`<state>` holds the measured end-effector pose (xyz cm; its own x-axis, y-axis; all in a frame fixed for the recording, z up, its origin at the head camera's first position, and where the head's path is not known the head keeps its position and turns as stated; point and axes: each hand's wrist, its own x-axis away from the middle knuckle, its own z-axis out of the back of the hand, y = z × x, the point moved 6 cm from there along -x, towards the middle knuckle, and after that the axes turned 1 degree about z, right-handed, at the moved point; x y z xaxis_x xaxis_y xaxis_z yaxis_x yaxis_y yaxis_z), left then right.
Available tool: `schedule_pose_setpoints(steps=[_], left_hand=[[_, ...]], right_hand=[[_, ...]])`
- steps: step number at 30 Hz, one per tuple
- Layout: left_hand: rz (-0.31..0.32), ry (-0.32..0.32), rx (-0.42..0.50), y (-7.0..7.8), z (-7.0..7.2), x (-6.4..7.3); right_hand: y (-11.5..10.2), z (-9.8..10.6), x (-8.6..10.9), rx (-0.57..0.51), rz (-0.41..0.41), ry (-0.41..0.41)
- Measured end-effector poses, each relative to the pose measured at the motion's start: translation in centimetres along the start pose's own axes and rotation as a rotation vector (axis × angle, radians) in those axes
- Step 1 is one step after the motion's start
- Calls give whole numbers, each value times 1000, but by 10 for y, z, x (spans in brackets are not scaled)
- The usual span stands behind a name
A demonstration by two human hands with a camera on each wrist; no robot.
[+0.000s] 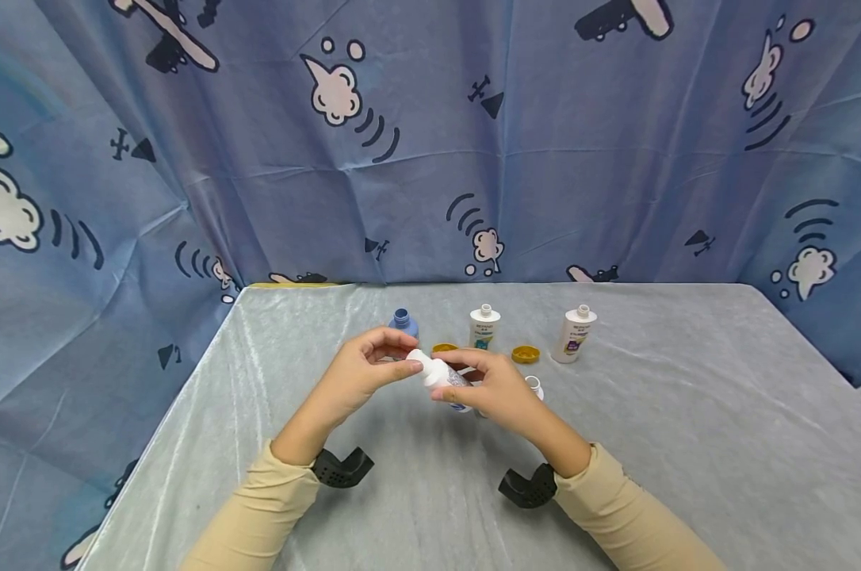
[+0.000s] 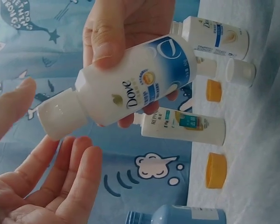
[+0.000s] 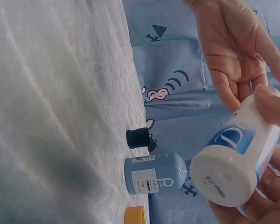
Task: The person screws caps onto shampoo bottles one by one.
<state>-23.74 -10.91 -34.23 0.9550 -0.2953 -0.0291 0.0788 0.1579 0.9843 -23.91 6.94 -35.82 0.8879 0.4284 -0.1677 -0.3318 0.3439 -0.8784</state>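
Note:
My right hand [image 1: 498, 388] grips a white Dove bottle [image 2: 135, 79] with a blue lower end, thumb on one side and fingers on the other. The bottle is held tilted above the table, its base facing the right wrist camera. A white cap [image 2: 60, 114] sits on its neck and points toward my left hand [image 1: 366, 365]. In the left wrist view, that hand's fingers are spread loosely around the cap, fingertips right at its lower edge. The left thumb [image 2: 16, 109] stands apart from the cap.
Uncapped bottles stand on the table: a blue one [image 1: 403, 321], a white one with a teal label [image 1: 484, 325], one with a purple label [image 1: 575, 335], and another white one [image 2: 217, 37]. Yellow caps [image 1: 526, 354], a black cap [image 3: 137, 138] and a white cap [image 2: 240, 72] lie among them.

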Motion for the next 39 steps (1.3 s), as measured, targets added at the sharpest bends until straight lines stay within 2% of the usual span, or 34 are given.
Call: schedule_pose_setpoints(steps=[8,14,20,26,29,35,39], left_hand=[[-3,13,-32,0,0,0],[-8,-34,-3,2,-3,1],[-54,-93,40,4,-6,3],[-87,-125,34,7,-7,4],[-62,-104,29,7,-5,5],[9,9,-8,2,1,3],[17,28,-42,1,0,2]], right_hand=[[0,-1,0,11,12,-3],[0,0,0,9,8,1],[1,0,1,7,5,1],[0,0,1,-21,7,-13],[0,0,1,-29,-5,-17],[0,0,0,-32,-26,-20],[0,0,0,-26,-20,-20]])
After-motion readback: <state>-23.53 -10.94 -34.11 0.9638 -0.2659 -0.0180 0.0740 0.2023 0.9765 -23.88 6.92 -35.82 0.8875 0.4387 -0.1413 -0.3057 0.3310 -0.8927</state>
